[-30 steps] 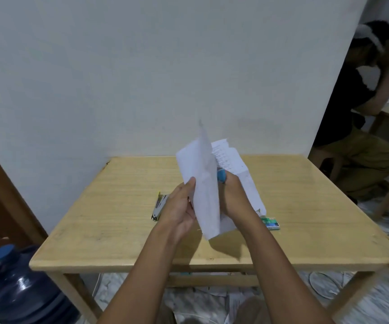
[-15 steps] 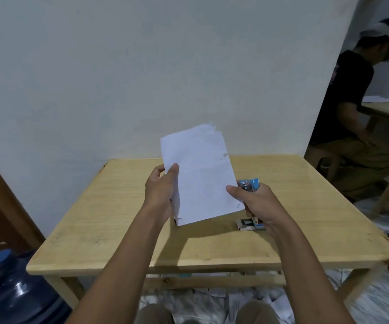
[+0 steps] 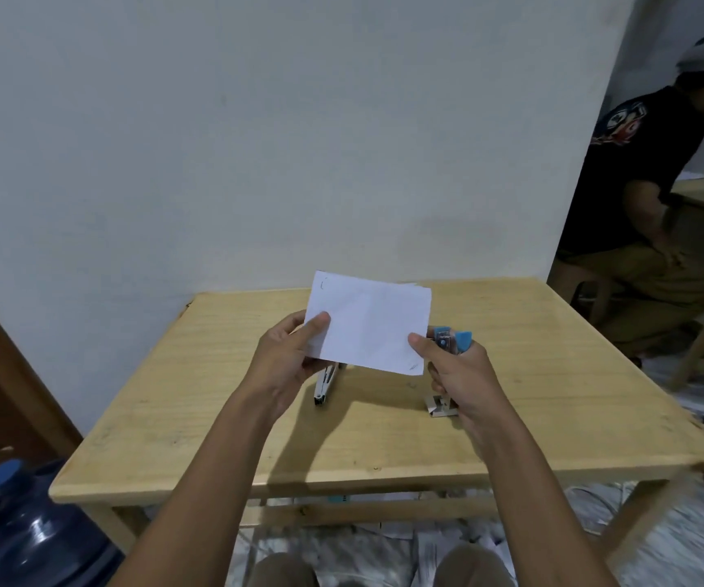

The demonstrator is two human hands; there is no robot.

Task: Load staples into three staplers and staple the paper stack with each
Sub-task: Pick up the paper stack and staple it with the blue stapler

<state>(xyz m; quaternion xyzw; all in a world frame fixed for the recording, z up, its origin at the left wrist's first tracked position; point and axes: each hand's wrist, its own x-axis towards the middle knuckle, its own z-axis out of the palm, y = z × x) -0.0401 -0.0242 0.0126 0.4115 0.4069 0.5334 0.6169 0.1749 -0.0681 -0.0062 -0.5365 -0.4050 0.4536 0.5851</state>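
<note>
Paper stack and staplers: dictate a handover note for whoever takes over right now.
The left hand grips the paper stack by its left edge, above the table.
The right hand grips the blue stapler, thumb on the stack's lower right corner.
A white stapler lies on the table under the left hand; a small grey item sits beside the right hand, unclear what.
Done: small marks at the stack's top left and lower right corners may be staples; count unsure.
Left: probably check each stapler is loaded and has stapled the stack.
</note>
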